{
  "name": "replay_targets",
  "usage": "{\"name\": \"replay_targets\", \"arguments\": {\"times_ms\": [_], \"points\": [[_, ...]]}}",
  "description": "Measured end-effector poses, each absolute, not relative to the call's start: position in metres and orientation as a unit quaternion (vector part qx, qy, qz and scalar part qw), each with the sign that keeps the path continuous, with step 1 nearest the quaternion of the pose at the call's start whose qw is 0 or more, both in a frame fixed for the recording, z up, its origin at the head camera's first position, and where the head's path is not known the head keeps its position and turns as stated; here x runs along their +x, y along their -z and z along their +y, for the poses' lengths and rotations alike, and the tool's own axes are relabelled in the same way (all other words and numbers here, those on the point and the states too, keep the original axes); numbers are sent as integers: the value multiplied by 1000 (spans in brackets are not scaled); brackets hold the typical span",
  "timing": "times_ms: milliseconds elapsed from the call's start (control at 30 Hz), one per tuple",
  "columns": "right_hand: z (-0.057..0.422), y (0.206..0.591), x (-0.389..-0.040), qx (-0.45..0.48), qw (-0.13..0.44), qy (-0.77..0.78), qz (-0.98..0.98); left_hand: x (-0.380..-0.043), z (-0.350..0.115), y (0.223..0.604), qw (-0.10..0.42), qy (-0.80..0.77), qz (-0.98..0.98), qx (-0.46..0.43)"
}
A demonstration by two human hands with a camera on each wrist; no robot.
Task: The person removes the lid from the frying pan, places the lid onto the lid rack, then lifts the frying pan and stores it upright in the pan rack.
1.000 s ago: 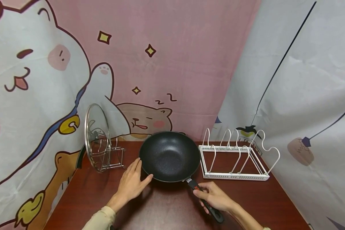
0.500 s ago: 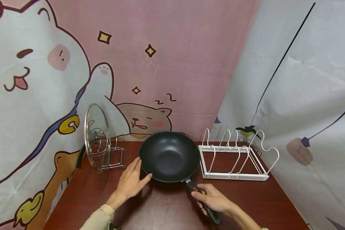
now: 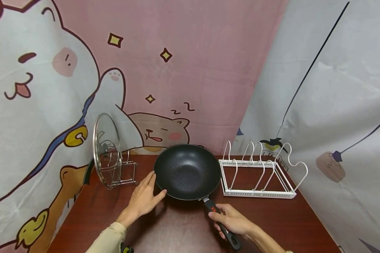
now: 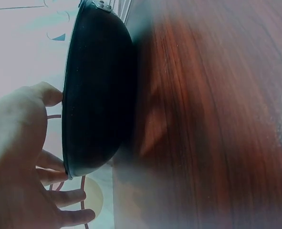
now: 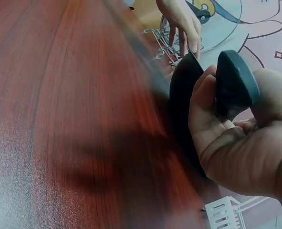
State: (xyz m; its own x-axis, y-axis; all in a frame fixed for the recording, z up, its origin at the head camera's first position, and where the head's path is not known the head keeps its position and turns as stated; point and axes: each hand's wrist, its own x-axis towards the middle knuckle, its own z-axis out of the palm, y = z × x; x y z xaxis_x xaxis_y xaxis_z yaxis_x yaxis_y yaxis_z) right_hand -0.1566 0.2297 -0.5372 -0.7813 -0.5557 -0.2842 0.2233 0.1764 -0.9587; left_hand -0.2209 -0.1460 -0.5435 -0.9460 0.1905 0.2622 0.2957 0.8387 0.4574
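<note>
In the middle of the head view a black wok (image 3: 187, 172) sits on the table, its inside facing up. My right hand (image 3: 232, 219) grips its long black handle (image 3: 213, 208), with the thumb on top and the fingers curled beneath. At the wok's near left, my left hand (image 3: 143, 197) touches the rim with its thumb and fingertips. Those fingers are spread and fairly straight. In the left wrist view the left hand (image 4: 24, 148) rests against the rim of the wok (image 4: 95, 90). The right wrist view shows the handle's end (image 5: 236, 83) inside the right hand.
A wire stand (image 3: 125, 182) at the left bears a glass lid (image 3: 107, 151) standing on edge. Close to the wok's right side lies a white rack (image 3: 259, 194) with several upright hoops. All stand on the reddish-brown table (image 3: 180, 233), with a printed cloth (image 3: 209, 70) behind.
The handle's end and my right hand have swung slightly to the left. The wok's bowl and my left hand have barely moved.
</note>
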Motion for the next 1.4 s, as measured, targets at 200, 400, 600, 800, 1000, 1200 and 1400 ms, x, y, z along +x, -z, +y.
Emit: {"name": "replay_targets", "arguments": {"times_ms": [200,400,600,800,1000,1200,1400], "points": [[227,539,-156,-120,316,639,691,-224,-147,542,98,255,-953,-129],[224,541,-155,-121,325,648,678,-228,-149,544,79,261,-953,-129],[218,542,-154,-121,330,651,673,-232,-151,548,75,263,-953,-132],[214,543,-151,-121,331,652,671,-233,-152,550,78,259,-952,-143],[210,544,-150,-120,330,656,668,-234,-153,551,82,256,-952,-147],[205,545,-147,-118,329,659,666,-237,-154,553,84,256,-951,-151],[201,548,-146,-109,330,670,656,-239,-154,555,82,259,-950,-150]]}}
